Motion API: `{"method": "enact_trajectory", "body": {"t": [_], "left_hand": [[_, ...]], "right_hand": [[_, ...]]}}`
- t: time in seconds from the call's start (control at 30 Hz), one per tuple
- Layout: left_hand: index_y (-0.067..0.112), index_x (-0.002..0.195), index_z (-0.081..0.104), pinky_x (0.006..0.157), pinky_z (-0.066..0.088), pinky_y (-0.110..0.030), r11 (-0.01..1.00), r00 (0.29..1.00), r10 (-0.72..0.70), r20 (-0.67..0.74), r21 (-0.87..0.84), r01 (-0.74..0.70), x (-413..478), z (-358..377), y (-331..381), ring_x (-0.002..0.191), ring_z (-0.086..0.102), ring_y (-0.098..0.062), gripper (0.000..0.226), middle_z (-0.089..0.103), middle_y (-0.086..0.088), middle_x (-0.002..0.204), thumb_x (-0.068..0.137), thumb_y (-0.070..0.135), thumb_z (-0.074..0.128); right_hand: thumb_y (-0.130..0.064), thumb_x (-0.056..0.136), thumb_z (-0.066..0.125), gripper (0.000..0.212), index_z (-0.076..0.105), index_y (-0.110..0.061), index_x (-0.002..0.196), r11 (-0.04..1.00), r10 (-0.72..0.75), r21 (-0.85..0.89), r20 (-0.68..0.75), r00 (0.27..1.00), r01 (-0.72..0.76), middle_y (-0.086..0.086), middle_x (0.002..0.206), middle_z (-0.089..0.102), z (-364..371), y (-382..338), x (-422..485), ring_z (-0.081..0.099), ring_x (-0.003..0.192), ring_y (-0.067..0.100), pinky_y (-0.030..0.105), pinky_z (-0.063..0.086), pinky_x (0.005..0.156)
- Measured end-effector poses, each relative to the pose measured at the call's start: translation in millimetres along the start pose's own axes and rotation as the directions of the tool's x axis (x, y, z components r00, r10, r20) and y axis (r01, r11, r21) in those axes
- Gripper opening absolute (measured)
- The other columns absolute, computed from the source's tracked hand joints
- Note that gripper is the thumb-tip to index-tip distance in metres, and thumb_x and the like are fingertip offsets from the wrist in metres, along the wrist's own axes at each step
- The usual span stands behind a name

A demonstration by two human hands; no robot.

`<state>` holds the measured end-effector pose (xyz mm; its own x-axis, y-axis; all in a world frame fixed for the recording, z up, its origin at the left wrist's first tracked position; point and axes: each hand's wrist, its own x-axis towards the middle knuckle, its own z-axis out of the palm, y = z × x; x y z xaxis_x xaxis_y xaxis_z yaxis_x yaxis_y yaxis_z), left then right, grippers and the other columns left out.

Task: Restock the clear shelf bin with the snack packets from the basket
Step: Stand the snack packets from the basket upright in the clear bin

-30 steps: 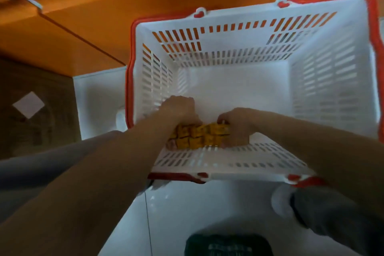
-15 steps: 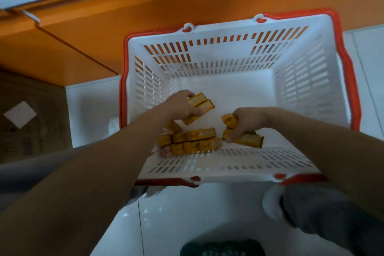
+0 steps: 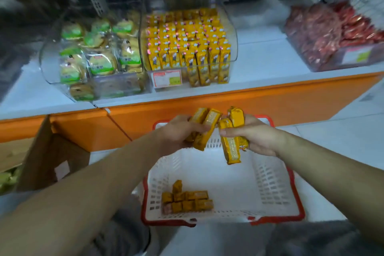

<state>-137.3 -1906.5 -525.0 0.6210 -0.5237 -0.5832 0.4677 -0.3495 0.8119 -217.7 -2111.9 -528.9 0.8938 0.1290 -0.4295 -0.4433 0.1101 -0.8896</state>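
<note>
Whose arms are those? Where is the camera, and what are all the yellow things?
There is no machine here, just a person. The camera sits on their head and looks down, so you see their own two arms. The left hand grips a couple of yellow snack packets, and the right hand grips a few more. Below the hands a white basket with a red rim stands on the floor, with leftover packets lying in its near left corner. Up on the shelf is a clear bin packed with the same yellow packets; that is where they belong. Left of it are round cakes in green wrappers, and further right red packets.
</note>
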Motion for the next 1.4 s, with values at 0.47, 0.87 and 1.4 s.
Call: {"method": "enact_trajectory", "body": {"t": [0.47, 0.87, 1.4], "left_hand": [[0.015, 0.126, 0.060, 0.072, 0.061, -0.045, 0.903, 0.954, 0.146, -0.261, -0.360, -0.236, -61, 10, 43, 0.099, 0.074, -0.036, 0.043, 0.075, -0.016, 0.112, 0.085, 0.011, 0.073], [0.026, 0.128, 0.052, 0.083, 0.062, -0.054, 0.945, 0.927, 0.189, -0.324, -0.197, -0.261, -34, 0, 64, 0.091, 0.077, -0.029, 0.062, 0.074, -0.005, 0.113, 0.077, 0.042, 0.085], [0.028, 0.110, 0.060, 0.058, 0.060, -0.031, 0.916, 0.891, 0.295, -0.346, -0.164, -0.367, -46, -6, 75, 0.073, 0.077, -0.019, 0.064, 0.079, 0.004, 0.083, 0.057, 0.043, 0.095]], "right_hand": [[-0.026, 0.084, 0.076, 0.021, 0.074, -0.017, 0.103, 0.933, -0.310, 0.073, -0.338, 0.888, 0.353, 0.005, 0.097, 0.078, 68, -75, -18, 0.075, 0.087, 0.023, 0.029, 0.057, 0.059], [-0.021, 0.087, 0.074, 0.018, 0.073, -0.014, 0.104, 0.933, -0.236, 0.169, -0.381, 0.894, 0.318, 0.009, 0.098, 0.078, 52, -97, 9, 0.076, 0.088, 0.028, 0.049, 0.061, 0.076], [-0.049, 0.070, 0.074, 0.057, 0.071, -0.006, 0.108, 0.937, -0.198, 0.228, -0.280, 0.939, 0.265, 0.004, 0.077, 0.068, 57, -100, 6, 0.063, 0.058, 0.015, 0.028, 0.052, 0.048]]}}
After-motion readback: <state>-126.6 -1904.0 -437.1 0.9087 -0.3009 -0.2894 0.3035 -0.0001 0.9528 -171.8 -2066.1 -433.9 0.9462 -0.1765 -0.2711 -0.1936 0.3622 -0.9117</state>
